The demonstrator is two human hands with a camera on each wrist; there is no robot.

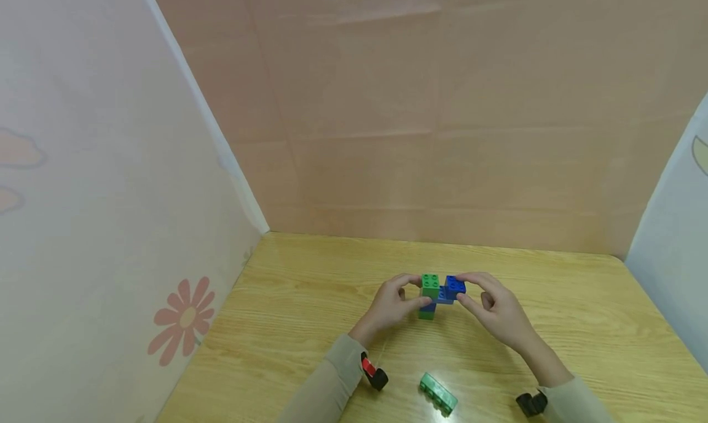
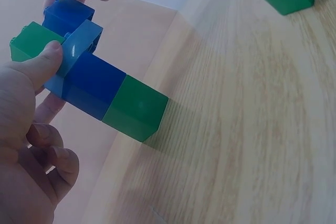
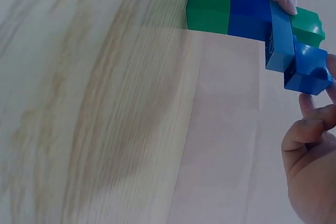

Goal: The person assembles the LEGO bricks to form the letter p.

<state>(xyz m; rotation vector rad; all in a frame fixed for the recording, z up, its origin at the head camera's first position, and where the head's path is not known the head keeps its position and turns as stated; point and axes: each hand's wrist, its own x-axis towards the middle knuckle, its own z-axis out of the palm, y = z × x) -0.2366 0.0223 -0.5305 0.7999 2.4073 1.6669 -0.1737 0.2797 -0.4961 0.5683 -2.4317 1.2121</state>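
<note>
A small tower of toy building bricks stands on the table: a green brick (image 2: 136,108) at the bottom, a dark blue brick (image 2: 94,85) above it, then a light blue brick (image 3: 281,43) jutting out to the right. A second green brick (image 1: 430,285) tops its left part. My left hand (image 1: 389,304) grips the tower near the top, with thumb and index finger on opposite sides. With thumb and index finger, my right hand (image 1: 500,312) pinches another dark blue brick (image 1: 456,287) at the jutting end. Whether that brick is fully seated, I cannot tell.
A longer green brick (image 1: 439,395) lies on the wooden table (image 1: 310,324) nearer to me, between the forearms. Black wrist cameras (image 1: 378,379) are strapped at both sleeves. A plain back wall (image 1: 431,183) and printed side walls border the table.
</note>
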